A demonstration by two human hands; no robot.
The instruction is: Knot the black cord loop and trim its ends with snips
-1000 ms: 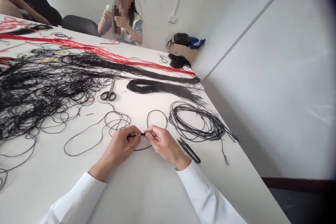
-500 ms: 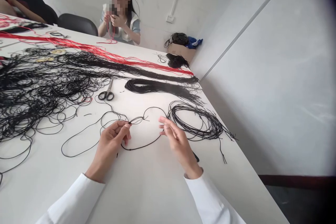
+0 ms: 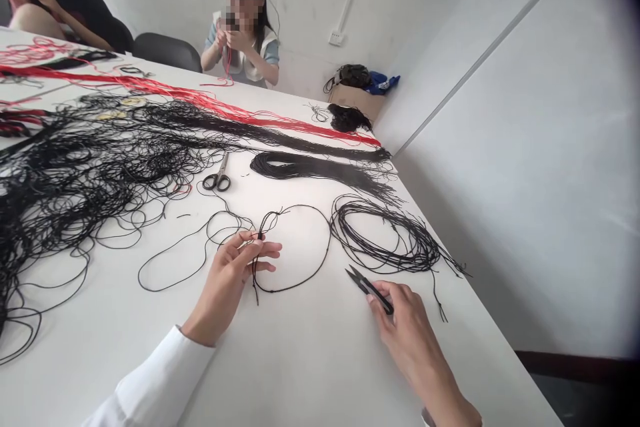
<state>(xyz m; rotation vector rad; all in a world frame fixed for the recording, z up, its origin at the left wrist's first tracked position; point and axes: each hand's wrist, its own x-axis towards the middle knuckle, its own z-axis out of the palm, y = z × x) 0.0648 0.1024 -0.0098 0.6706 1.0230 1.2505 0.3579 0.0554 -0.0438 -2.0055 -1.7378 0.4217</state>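
Between thumb and forefinger, my left hand [image 3: 233,273] pinches a knotted part of a thin black cord [image 3: 329,247]; its other fingers are spread. From that pinch the cord runs in a round loop to the right, with a small doubled loop on top and a short tail below. My right hand [image 3: 407,320] is closed on a pair of black thread snips [image 3: 369,288], whose pointed blades are apart and aim up and left toward the cord loop. A coil of black cords [image 3: 385,263] lies just beyond the right hand.
Scissors with black handles [image 3: 217,181] lie ahead on the white table [image 3: 300,360]. A tangled heap of black cord [image 3: 100,167] spreads over the left. Behind are a black cord bundle [image 3: 310,167] and red cords [image 3: 280,121]. Two people sit across the table.
My right hand has moved right and down, away from the cord, and picked up the thread snips. My left hand keeps its pinch, with the small loop now turned more upright.
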